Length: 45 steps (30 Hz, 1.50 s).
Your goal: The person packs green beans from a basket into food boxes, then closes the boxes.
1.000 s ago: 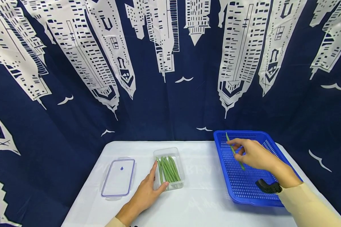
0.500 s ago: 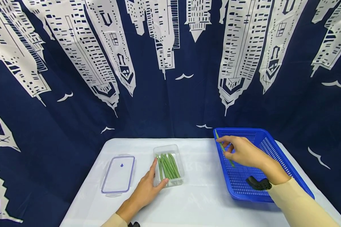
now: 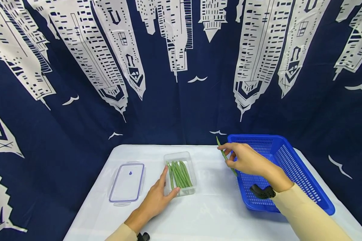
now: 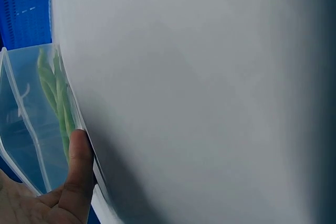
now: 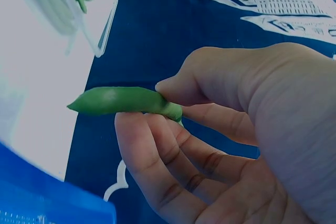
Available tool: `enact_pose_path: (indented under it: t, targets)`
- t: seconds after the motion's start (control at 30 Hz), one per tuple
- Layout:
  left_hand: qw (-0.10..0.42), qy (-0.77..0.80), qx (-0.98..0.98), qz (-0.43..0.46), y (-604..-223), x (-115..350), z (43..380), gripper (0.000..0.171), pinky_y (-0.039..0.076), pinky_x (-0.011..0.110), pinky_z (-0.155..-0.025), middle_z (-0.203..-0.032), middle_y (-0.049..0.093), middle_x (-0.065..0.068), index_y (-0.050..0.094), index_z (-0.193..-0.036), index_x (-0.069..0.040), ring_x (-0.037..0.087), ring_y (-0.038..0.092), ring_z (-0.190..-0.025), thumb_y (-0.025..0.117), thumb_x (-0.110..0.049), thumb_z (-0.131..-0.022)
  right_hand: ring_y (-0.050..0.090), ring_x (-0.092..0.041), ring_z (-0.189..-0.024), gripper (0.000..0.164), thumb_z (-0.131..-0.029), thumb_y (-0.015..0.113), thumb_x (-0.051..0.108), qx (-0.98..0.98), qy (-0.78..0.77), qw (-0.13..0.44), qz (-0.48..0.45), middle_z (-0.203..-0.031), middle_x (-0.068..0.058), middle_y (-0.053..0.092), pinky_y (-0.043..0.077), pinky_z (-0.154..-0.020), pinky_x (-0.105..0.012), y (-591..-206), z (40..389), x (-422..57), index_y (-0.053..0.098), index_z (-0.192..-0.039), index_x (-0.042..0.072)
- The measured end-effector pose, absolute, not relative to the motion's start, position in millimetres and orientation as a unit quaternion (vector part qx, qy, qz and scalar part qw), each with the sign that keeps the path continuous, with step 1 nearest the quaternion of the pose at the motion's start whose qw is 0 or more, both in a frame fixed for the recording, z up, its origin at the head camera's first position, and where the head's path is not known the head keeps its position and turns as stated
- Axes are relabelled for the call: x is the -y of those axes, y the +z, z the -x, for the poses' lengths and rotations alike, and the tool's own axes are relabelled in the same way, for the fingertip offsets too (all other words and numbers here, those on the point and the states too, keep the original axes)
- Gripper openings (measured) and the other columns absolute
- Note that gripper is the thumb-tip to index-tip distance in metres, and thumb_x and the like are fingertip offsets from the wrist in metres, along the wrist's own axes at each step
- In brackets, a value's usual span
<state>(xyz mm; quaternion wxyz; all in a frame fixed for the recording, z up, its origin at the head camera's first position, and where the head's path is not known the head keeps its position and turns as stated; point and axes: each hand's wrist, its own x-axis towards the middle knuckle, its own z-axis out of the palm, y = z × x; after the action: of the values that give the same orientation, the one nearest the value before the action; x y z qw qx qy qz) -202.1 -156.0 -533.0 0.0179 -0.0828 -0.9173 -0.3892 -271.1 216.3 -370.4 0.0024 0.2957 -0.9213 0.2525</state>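
Note:
In the head view my right hand pinches one green bean between thumb and fingers, over the left edge of the blue basket. The right wrist view shows this bean end-on toward the left, its stem end near the thumb. My left hand rests against the clear plastic container, index finger along its left side and thumb at its front. Those fingers look fairly straight. Several green beans lie lengthwise inside the container. Its side and thumb contact also appear in the left wrist view.
A clear lid with a blue seal lies flat on the white table, left of the container. Behind the table hangs a dark blue cloth with white buildings printed on it. The basket stands at the table's right side.
My right hand has moved left with the green bean, from over the basket's inside to its left edge. The left hand has stayed at the container.

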Motion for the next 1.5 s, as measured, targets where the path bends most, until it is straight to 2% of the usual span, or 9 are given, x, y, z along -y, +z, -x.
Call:
enact_pose_path:
  t: [0.43, 0.83, 1.0, 1.17, 1.33, 1.5]
  targets:
    - [0.017, -0.384, 0.919, 0.084, -534.6, 156.4, 206.2, 0.103, 0.050, 0.076, -0.126, -0.171, 0.057, 0.035, 0.016, -0.189, -0.021, 0.052, 0.067, -0.151, 0.074, -0.059, -0.113, 0.076, -0.012, -0.090, 0.048, -0.098, 0.081, 0.002, 0.905, 0.264, -0.007, -0.333, -0.115, -0.010, 0.083, 0.061, -0.075, -0.028, -378.5, 281.5, -168.1, 0.077, -0.145, 0.002]
    - [0.002, -0.406, 0.910, 0.085, -529.8, 158.1, 210.5, 0.105, 0.052, 0.074, -0.125, -0.179, 0.048, 0.035, 0.015, -0.189, -0.021, 0.053, 0.067, -0.151, 0.075, -0.060, -0.112, 0.077, -0.006, -0.086, 0.048, -0.098, 0.079, 0.001, 0.890, 0.272, -0.041, -0.365, -0.114, -0.011, 0.083, 0.062, -0.081, -0.029, -392.1, 298.1, -125.9, 0.076, -0.146, 0.001]
    - [-0.015, -0.415, 0.906, 0.077, -527.8, 160.7, 208.5, 0.105, 0.052, 0.075, -0.125, -0.176, 0.051, 0.036, 0.015, -0.189, -0.020, 0.052, 0.066, -0.153, 0.076, -0.056, -0.112, 0.082, -0.010, -0.091, 0.050, -0.099, 0.077, 0.000, 0.878, 0.303, -0.087, -0.361, -0.121, -0.015, 0.082, 0.065, -0.078, -0.026, -404.3, 303.9, -111.3, 0.073, -0.150, 0.001]
    - [-0.030, -0.421, 0.903, 0.077, -526.7, 164.2, 206.4, 0.104, 0.052, 0.076, -0.124, -0.170, 0.057, 0.038, 0.016, -0.189, -0.019, 0.052, 0.066, -0.153, 0.077, -0.054, -0.112, 0.083, -0.013, -0.088, 0.053, -0.101, 0.075, -0.003, 0.863, 0.347, -0.149, -0.335, -0.130, -0.023, 0.079, 0.070, -0.075, -0.029, -415.0, 307.4, -98.6, 0.069, -0.153, 0.000]
    - [-0.033, -0.419, 0.903, 0.084, -524.4, 167.9, 207.6, 0.104, 0.053, 0.076, -0.124, -0.164, 0.063, 0.038, 0.017, -0.189, -0.019, 0.050, 0.068, -0.152, 0.077, -0.055, -0.111, 0.083, -0.014, -0.084, 0.053, -0.101, 0.076, -0.004, 0.860, 0.348, -0.162, -0.335, -0.129, -0.022, 0.079, 0.071, -0.073, -0.031, -421.9, 312.5, -84.4, 0.070, -0.153, 0.002]
    - [-0.041, -0.423, 0.902, 0.080, -524.5, 169.8, 210.1, 0.105, 0.051, 0.076, -0.125, -0.165, 0.063, 0.035, 0.016, -0.189, -0.022, 0.048, 0.067, -0.154, 0.077, -0.056, -0.111, 0.083, -0.015, -0.077, 0.052, -0.100, 0.077, -0.005, 0.858, 0.338, -0.171, -0.347, -0.131, -0.027, 0.078, 0.068, -0.071, -0.027, -425.3, 316.0, -71.7, 0.070, -0.151, 0.002]
